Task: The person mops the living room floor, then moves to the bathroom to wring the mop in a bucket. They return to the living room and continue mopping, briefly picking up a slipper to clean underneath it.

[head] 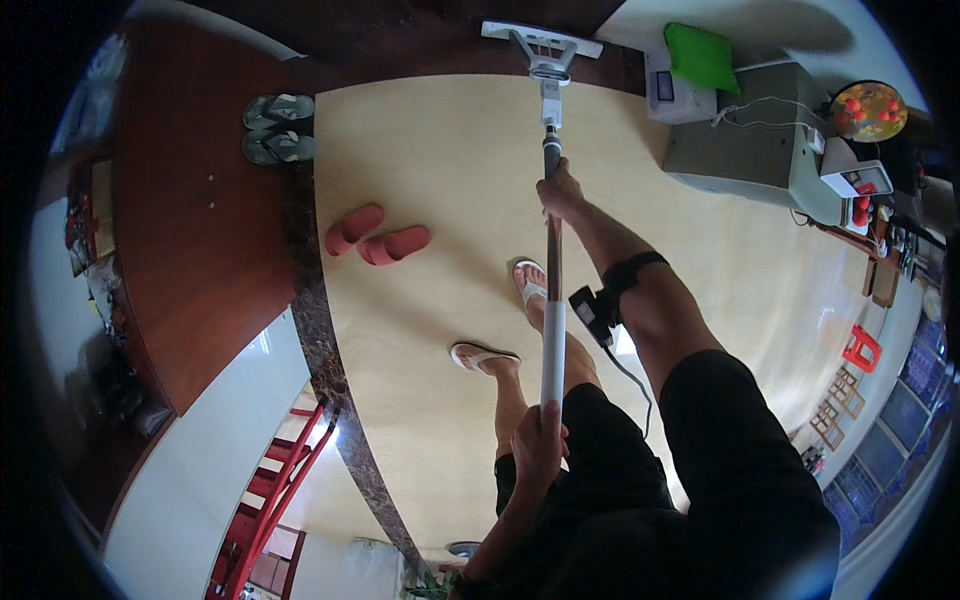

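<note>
A long-handled flat mop [553, 345] runs from near my body out toward the top of the view. Farther up its metal tube, my right hand [561, 191] is wrapped around the pole. My left hand [538, 444] grips the white lower sleeve, with the thumb lying along it. The mop's white flat head [541, 39] rests at the dark floor border by the wall or door, joined to the pole by a grey-and-white swivel neck [551, 97]. A black device on a strap [596, 311] sits on my right forearm, with a cable hanging from it.
Red slippers [375, 236] lie on the beige floor [435, 150] to the left, and grey-green flip-flops [279, 129] stand beyond them. A grey cabinet [731, 142], a white box [679, 97] and a green bag [701, 56] are at upper right. A red ladder [274, 495] stands lower left.
</note>
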### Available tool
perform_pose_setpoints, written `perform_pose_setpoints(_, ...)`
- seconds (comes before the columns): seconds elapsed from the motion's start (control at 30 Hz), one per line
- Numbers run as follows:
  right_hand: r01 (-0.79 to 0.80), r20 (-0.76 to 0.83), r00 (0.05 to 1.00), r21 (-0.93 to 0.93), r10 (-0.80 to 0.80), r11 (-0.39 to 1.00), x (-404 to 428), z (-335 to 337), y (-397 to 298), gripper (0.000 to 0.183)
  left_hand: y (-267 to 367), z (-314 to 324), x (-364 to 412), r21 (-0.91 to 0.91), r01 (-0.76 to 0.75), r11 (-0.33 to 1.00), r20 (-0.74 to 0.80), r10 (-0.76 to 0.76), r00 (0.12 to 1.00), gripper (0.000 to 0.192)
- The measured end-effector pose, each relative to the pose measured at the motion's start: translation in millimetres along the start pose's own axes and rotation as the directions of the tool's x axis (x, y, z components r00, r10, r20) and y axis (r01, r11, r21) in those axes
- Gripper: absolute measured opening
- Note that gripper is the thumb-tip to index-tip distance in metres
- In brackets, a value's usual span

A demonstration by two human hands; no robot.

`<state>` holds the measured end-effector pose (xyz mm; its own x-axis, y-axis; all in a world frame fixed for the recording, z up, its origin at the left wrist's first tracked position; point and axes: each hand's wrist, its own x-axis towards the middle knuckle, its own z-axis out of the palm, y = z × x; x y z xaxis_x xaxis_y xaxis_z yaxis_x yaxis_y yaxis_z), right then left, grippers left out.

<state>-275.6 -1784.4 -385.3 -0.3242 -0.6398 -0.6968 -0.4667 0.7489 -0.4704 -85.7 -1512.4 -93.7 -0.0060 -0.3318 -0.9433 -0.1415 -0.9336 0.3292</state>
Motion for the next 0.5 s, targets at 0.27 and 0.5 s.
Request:
perform_pose_setpoints(0.27,0.047,0.024,0.999,0.009,-0.047,0.999,-191.3,72.3,65.6,0.077,-100.8,-84.3,-105.3,0.415,0.292,0.862,-0.172,-0.240,0.955,0.055)
perform_pose_setpoints(0.5,-0.321,0.385,0.897,0.224,0.218,0.920,-316.2,42.0,51.8,0.089,-162.1,-129.2,-198.3,0.538,0.351,0.767,-0.233,-0.265,0.936,0.063)
